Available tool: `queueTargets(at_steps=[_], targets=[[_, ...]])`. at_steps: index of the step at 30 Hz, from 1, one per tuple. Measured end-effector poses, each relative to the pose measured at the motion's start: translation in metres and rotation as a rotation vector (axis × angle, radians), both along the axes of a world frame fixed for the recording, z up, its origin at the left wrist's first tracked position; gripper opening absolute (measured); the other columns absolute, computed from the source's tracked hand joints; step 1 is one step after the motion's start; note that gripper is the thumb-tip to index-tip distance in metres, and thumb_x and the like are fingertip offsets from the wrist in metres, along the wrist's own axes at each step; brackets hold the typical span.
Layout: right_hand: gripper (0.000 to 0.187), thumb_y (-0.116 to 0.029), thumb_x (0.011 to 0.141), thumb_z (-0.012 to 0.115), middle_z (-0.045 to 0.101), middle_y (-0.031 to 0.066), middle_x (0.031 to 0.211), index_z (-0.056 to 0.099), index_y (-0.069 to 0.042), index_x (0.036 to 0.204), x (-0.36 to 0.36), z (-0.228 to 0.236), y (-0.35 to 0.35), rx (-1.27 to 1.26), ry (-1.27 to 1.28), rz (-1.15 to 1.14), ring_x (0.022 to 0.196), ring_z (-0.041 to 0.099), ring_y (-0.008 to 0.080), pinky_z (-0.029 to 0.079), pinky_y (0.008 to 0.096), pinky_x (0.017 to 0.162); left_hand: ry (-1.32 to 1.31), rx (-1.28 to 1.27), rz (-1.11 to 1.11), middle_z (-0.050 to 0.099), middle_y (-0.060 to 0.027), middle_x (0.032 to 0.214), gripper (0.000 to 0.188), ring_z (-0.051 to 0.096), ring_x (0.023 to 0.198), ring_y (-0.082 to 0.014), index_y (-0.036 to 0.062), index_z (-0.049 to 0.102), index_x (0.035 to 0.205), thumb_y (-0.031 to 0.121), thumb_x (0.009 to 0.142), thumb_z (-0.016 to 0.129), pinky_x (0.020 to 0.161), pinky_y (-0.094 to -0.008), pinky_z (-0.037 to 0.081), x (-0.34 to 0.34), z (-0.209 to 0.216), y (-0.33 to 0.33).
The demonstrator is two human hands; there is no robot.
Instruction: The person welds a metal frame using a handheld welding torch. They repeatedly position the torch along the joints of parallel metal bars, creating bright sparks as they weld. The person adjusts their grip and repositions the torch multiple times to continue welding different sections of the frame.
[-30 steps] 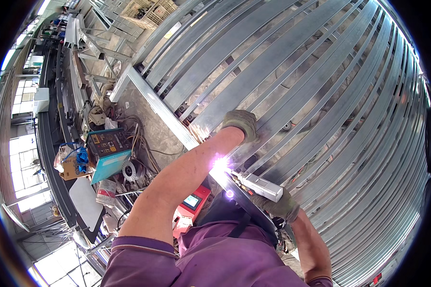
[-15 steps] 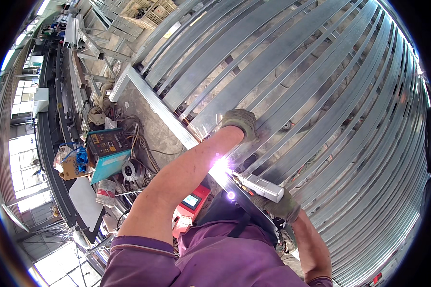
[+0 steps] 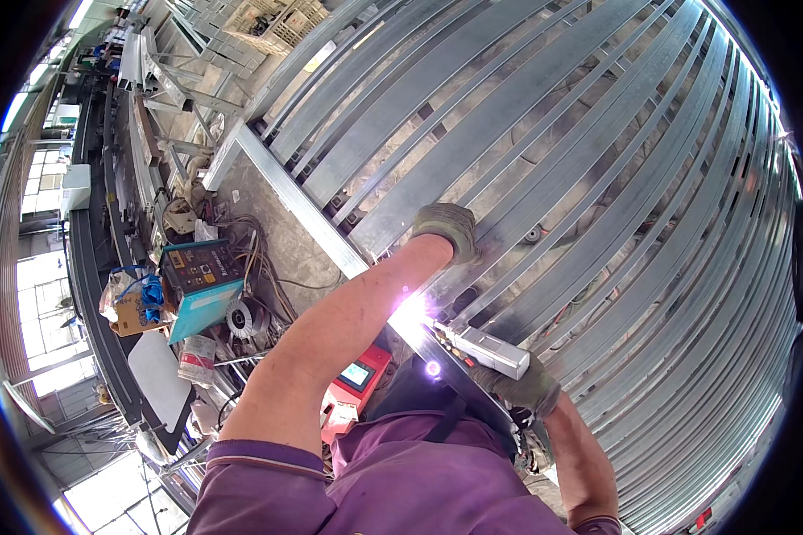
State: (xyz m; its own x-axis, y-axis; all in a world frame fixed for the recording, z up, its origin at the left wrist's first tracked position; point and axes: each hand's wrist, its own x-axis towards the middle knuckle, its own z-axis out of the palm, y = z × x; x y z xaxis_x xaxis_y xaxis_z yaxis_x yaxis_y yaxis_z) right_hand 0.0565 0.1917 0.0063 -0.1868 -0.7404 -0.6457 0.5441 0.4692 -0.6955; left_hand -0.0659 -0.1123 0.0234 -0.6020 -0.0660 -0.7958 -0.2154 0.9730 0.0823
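My right hand [image 3: 525,389], in a grey-green glove, is closed around a boxy silver welding torch [image 3: 491,350]. At the torch's tip a dazzling white-violet glare [image 3: 412,314] hides the spot being welded on the frame's long side rail [image 3: 305,218]. My left hand [image 3: 446,230], gloved alike, rests farther out on the flat metal slats [image 3: 459,174] that meet this rail. Its fingers look curled over a slat's edge; their tips are hidden. My left forearm crosses above the rail, left of the glare.
Left of the rail stand a teal-and-black machine [image 3: 203,283], a wire spool [image 3: 243,318] and looping cables [image 3: 263,259]. A red unit with a small screen [image 3: 359,374] sits close to my body. Yellow crates [image 3: 277,25] lie at the far left; slats fill the right.
The glare and the torch tip have shifted very slightly along the rail toward me. My left hand stays in place.
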Motion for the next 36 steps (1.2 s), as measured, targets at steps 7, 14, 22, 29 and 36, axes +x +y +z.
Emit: queueTargets(at_steps=[7, 14, 22, 29, 36], targets=[[0.049, -0.029, 0.099, 0.09, 0.082, 0.0058, 0.132, 0.075, -0.011, 0.142, 0.0, 0.01, -0.002, 0.001, -0.072, -0.098, 0.121, 0.079, 0.0169, 0.063, 0.032, 0.104, -0.017, -0.009, 0.0, 0.083, -0.0179, 0.124, 0.067, 0.079, 0.118, -0.0362, 0.0072, 0.084, 0.124, 0.066, 0.092, 0.079, 0.102, -0.0479, 0.062, -0.002, 0.004, 0.001], [0.049, -0.026, 0.096, 0.093, 0.083, 0.0061, 0.129, 0.077, -0.01, 0.139, 0.003, 0.007, 0.005, 0.03, 0.06, -0.057, 0.119, 0.079, 0.0165, 0.063, 0.0315, 0.103, -0.011, -0.006, -0.007, 0.083, -0.018, 0.125, 0.068, 0.079, 0.118, -0.0363, 0.0067, 0.084, 0.124, 0.067, 0.092, 0.078, 0.102, -0.0479, 0.062, -0.001, 0.001, 0.0], [0.049, -0.032, 0.098, 0.091, 0.084, 0.0087, 0.129, 0.078, -0.011, 0.14, 0.003, 0.01, 0.008, 0.036, 0.163, -0.02, 0.12, 0.079, 0.0184, 0.063, 0.0335, 0.1, 0.006, -0.018, -0.021, 0.083, -0.0172, 0.123, 0.068, 0.08, 0.115, -0.036, 0.0076, 0.085, 0.124, 0.068, 0.092, 0.078, 0.1, -0.048, 0.063, 0.0, 0.0, 0.002], [0.048, -0.031, 0.097, 0.092, 0.084, 0.0091, 0.127, 0.078, -0.011, 0.139, 0.009, 0.001, 0.013, 0.026, 0.186, -0.039, 0.119, 0.08, 0.0193, 0.063, 0.0335, 0.1, -0.026, -0.002, 0.007, 0.084, -0.0163, 0.123, 0.067, 0.08, 0.115, -0.035, 0.0081, 0.085, 0.123, 0.067, 0.092, 0.078, 0.099, -0.0477, 0.063, -0.001, -0.001, 0.0], [0.049, -0.031, 0.097, 0.092, 0.084, 0.0092, 0.127, 0.078, -0.011, 0.14, 0.009, 0.006, 0.015, 0.017, 0.178, -0.059, 0.119, 0.08, 0.0194, 0.064, 0.0333, 0.1, -0.024, -0.02, 0.01, 0.083, -0.0164, 0.123, 0.067, 0.08, 0.116, -0.0351, 0.0078, 0.085, 0.124, 0.066, 0.091, 0.079, 0.1, -0.0474, 0.063, -0.002, 0.004, 0.003]])
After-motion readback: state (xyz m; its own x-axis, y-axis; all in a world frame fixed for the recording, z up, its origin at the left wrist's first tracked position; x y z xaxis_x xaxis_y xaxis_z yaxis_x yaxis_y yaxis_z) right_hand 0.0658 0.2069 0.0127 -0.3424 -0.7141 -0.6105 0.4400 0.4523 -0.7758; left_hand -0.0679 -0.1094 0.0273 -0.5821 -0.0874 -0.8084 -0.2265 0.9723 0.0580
